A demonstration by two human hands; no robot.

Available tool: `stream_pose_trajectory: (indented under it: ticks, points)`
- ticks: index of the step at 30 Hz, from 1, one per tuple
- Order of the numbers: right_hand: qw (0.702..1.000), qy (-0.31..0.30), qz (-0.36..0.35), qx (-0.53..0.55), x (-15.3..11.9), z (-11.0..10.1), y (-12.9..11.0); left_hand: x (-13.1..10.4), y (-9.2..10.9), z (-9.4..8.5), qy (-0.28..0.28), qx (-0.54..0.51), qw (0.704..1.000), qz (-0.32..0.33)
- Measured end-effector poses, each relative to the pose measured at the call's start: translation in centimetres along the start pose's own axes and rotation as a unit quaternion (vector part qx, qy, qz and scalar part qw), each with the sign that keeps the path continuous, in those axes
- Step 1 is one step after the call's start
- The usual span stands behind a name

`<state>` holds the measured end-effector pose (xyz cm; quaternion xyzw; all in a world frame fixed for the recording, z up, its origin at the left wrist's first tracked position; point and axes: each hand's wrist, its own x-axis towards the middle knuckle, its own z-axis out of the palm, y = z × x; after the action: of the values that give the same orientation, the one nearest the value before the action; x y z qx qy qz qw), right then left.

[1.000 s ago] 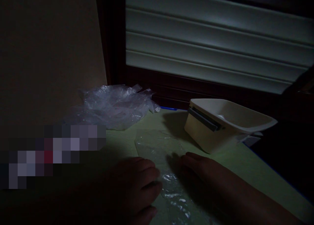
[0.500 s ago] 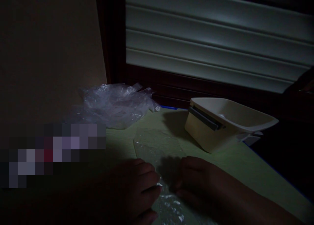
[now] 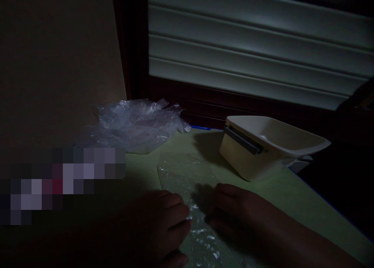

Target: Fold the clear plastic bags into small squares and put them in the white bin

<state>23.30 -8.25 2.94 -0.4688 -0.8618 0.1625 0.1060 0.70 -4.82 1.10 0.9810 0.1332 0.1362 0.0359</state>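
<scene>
A clear plastic bag or sheet (image 3: pixel 187 174) lies flat on the pale green table (image 3: pixel 292 205), its near part wrinkled and shiny between my hands. My left hand (image 3: pixel 166 225) rests at its left edge, fingers curled and close together. Over its right side is my right hand (image 3: pixel 230 205), with bent fingers pointing down and inward and a dark shadow beside them. Dim light hides the fingertips of both hands, so whether they pinch the plastic is unclear.
A heap of crumpled clear plastic (image 3: pixel 137 123) lies at the back left. A cream bin with a grey handle (image 3: pixel 248 155) sits at the right edge of the table. Blurred squares cover an item at the left. A slatted shutter (image 3: pixel 248 49) stands behind.
My right hand has shifted slightly up, and the plastic between my hands has moved a little to the left. My left hand is nearly unchanged.
</scene>
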Motion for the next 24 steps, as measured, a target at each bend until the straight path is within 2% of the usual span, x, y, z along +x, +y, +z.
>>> stream_pose_trajectory:
  ticks: [4, 6, 11, 16, 21, 24]
  points:
    - [0.971, -0.144, -0.159, 0.106, 0.0, -0.6, -0.6, 0.2, 0.0, -0.2, -0.03, -0.016, 0.999, -0.001]
    - [0.961, -0.17, -0.19, 0.108, 0.2, -0.4, -0.6, 0.2, -0.1, -0.2, -0.027, -0.015, 1.0, 0.0]
    - [0.959, -0.17, -0.201, 0.108, 0.5, 0.7, -0.2, 0.2, -0.2, 0.0, -0.015, -0.004, 1.0, 0.012]
    - [0.959, -0.132, -0.18, 0.171, 0.5, 1.6, 0.1, 0.0, 0.0, -0.3, -0.004, -0.008, 1.0, 0.015]
    - [0.955, -0.118, -0.158, 0.221, -0.2, 0.6, -0.7, 0.1, -0.4, 0.1, 0.019, 0.012, 0.999, 0.029]
    - [0.95, -0.115, -0.161, 0.241, -0.8, -0.4, -1.2, 0.2, -1.0, 1.0, 0.056, 0.039, 0.995, 0.078]
